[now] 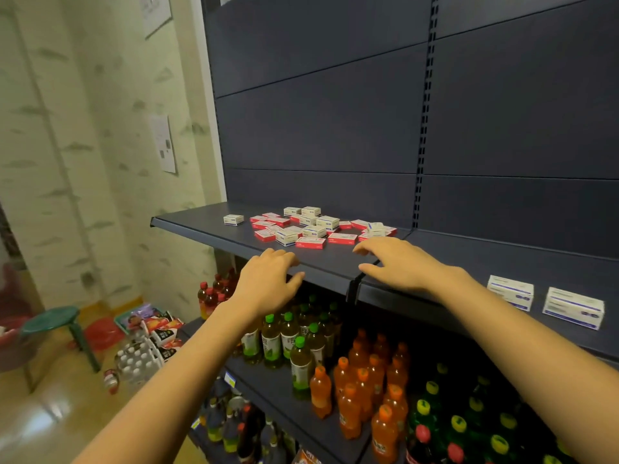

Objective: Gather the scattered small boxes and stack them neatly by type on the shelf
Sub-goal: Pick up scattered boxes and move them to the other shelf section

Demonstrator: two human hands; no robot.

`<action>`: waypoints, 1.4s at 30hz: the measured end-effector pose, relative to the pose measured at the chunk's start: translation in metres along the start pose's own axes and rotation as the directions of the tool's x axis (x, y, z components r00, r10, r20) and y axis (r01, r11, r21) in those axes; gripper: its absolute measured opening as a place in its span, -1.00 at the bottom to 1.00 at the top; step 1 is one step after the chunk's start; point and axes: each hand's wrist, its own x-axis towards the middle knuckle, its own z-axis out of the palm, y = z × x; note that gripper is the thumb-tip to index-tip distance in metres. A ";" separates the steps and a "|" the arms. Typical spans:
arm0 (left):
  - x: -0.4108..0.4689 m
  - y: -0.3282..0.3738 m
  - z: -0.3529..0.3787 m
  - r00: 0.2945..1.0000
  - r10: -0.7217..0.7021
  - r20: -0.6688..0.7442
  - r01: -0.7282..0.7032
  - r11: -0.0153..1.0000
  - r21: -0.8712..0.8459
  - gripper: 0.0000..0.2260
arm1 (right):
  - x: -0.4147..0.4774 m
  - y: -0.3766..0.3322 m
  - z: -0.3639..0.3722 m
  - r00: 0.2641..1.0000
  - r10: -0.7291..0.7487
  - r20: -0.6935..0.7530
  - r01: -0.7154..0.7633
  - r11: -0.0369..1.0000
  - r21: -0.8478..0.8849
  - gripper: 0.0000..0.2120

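Note:
Several small boxes lie scattered in a loose heap (311, 227) on the dark blue shelf (201, 222): flat red-and-white ones (310, 243) and taller white ones with blue print (286, 236). One white box (233, 219) sits apart at the left. My left hand (268, 279) hovers at the shelf's front edge, fingers loosely curled, holding nothing. My right hand (395, 262) reaches over the shelf just in front of the heap, fingers spread and empty.
Two larger white-and-blue boxes (510, 292) (573, 308) stand on the same shelf at the right. Below, a shelf holds green-capped and orange drink bottles (355, 380). A green stool (57, 324) and packs of goods sit on the floor at the left.

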 end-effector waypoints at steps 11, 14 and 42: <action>0.062 -0.035 0.020 0.996 0.088 0.028 -0.088 0.996 0.006 -0.67 | 0.069 0.020 0.002 0.997 0.068 0.020 -0.066 0.994 -0.092 -0.63; 0.104 -0.048 0.031 0.985 0.141 0.096 -0.144 0.989 0.024 -0.63 | 0.100 0.035 0.004 0.992 0.125 0.033 -0.119 0.983 -0.137 -0.62; 0.251 -0.136 0.062 0.811 0.585 -0.034 -0.581 0.797 -0.164 -0.63 | 0.189 0.038 0.052 0.952 0.302 0.057 -0.245 0.857 -0.453 -0.57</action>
